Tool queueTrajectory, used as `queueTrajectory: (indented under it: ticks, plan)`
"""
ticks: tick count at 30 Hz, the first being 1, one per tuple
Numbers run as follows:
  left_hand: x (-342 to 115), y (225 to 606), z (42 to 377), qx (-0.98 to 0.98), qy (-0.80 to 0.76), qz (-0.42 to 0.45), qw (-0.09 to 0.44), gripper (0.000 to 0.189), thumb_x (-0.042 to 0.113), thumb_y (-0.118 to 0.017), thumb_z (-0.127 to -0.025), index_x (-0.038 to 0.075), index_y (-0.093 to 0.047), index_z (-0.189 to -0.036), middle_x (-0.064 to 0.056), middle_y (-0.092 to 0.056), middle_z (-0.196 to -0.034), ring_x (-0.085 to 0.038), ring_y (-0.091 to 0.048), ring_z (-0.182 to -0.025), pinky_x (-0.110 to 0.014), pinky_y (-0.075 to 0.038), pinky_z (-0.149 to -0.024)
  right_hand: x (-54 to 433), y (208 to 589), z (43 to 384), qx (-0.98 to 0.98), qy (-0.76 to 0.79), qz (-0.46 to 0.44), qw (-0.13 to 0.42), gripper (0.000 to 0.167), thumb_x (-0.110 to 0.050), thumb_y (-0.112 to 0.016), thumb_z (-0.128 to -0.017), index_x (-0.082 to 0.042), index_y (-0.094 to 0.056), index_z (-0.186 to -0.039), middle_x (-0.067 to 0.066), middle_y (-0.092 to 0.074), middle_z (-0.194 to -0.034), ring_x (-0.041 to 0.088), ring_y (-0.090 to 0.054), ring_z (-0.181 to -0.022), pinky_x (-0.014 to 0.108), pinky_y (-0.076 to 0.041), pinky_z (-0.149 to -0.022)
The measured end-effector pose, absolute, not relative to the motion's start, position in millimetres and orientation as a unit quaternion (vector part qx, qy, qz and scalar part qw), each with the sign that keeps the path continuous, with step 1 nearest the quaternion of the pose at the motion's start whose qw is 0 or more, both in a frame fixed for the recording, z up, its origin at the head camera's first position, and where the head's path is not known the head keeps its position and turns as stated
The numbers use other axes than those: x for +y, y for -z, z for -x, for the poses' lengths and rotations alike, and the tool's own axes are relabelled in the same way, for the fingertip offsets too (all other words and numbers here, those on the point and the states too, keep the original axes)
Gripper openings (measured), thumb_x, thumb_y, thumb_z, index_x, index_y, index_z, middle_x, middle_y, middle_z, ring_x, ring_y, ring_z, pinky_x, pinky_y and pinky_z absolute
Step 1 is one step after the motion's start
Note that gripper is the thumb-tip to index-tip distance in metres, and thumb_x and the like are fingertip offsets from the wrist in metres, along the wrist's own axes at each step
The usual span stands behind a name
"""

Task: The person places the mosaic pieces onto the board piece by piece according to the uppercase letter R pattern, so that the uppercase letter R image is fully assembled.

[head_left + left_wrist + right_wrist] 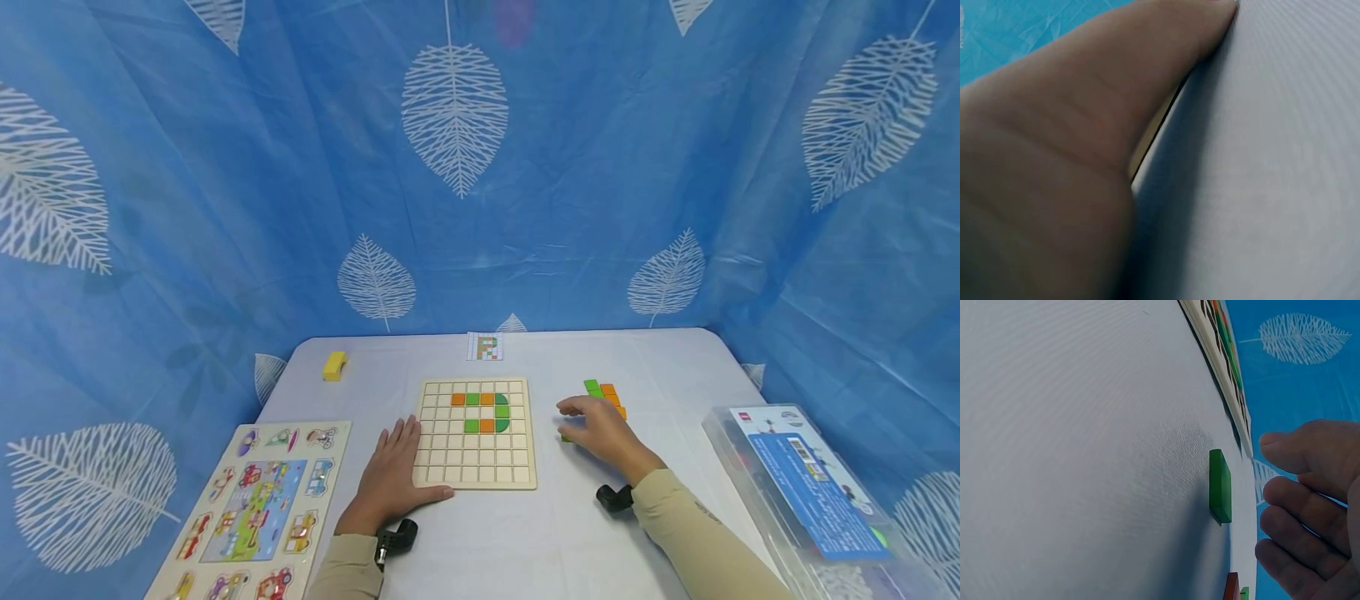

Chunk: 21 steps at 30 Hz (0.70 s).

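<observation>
A wooden grid board (pixel 467 457) lies mid-table, with several orange and green tiles set in its upper squares; two dark green pieces there have a rounded corner. My left hand (pixel 390 479) rests along the board's left side, fingers spread and thumb stretched by the near corner. In the left wrist view the thumb (pixel 1147 50) lies low over the white cloth. To the right of the board my right hand (pixel 606 435) hovers with bent fingers. The right wrist view shows a green tile (pixel 1219 486) on the cloth, apart from the fingertips; nothing is visible in that hand.
Loose orange tiles (pixel 609 389) and green ones lie beyond my right hand, which partly hides them. A pattern card (pixel 484 347) lies at the back edge, a yellow block (pixel 333 366) at back left. A picture puzzle (pixel 258 508) lies left, a clear plastic case (pixel 817 492) right.
</observation>
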<state>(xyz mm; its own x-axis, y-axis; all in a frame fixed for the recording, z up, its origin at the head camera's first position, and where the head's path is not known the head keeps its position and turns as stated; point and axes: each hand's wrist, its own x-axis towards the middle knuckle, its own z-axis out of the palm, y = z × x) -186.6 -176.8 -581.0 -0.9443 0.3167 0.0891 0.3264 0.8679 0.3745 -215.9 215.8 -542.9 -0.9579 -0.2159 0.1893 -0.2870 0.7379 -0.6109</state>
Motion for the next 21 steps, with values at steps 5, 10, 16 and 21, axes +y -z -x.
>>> queueTrajectory:
  ticks: [5, 10, 16, 21]
  plan:
    - [-177.0, 581.6, 186.4, -0.965, 0.199, 0.169, 0.017, 0.139, 0.088, -0.072, -0.068, -0.004, -0.03, -0.163, -0.018, -0.026, -0.17, -0.035, -0.017, -0.158, -0.052, -0.011, -0.127, 216.0, 543.0, 216.0, -0.934, -0.329, -0.131, 0.048, 0.039, -0.01, -0.088, -0.086, -0.004, -0.076, -0.123, 0.003, -0.074, -0.117, 0.025, -0.069, -0.108, 0.048, -0.057, -0.095]
    - [-177.1, 581.9, 186.1, -0.965, 0.199, 0.169, 0.018, 0.139, 0.088, -0.072, -0.068, -0.004, -0.03, -0.163, -0.018, -0.027, -0.17, -0.036, -0.017, -0.157, -0.052, -0.011, -0.127, 217.2, 543.6, 215.9, -0.936, -0.326, -0.128, 0.037, 0.039, -0.011, -0.089, -0.086, -0.006, -0.076, -0.123, 0.002, -0.074, -0.117, 0.024, -0.069, -0.108, 0.047, -0.057, -0.096]
    - [-176.8, 580.5, 185.8, -0.965, 0.2, 0.168, 0.018, 0.139, 0.088, -0.072, -0.068, -0.004, -0.03, -0.163, -0.018, -0.027, -0.17, -0.036, -0.017, -0.158, -0.051, -0.011, -0.127, 218.8, 543.0, 213.7, -0.936, -0.325, -0.131, 0.028, 0.04, -0.013, -0.091, -0.085, -0.006, -0.076, -0.122, 0.001, -0.074, -0.116, 0.023, -0.069, -0.109, 0.046, -0.057, -0.097]
    - [-176.5, 579.4, 185.5, -0.965, 0.202, 0.169, 0.018, 0.138, 0.087, -0.073, -0.068, -0.004, -0.03, -0.163, -0.018, -0.026, -0.17, -0.036, -0.017, -0.158, -0.051, -0.011, -0.127, 220.1, 544.9, 212.0, -0.938, -0.32, -0.131, 0.024, 0.042, -0.014, -0.093, -0.083, -0.007, -0.076, -0.121, 0.0, -0.075, -0.114, 0.022, -0.069, -0.108, 0.045, -0.057, -0.098]
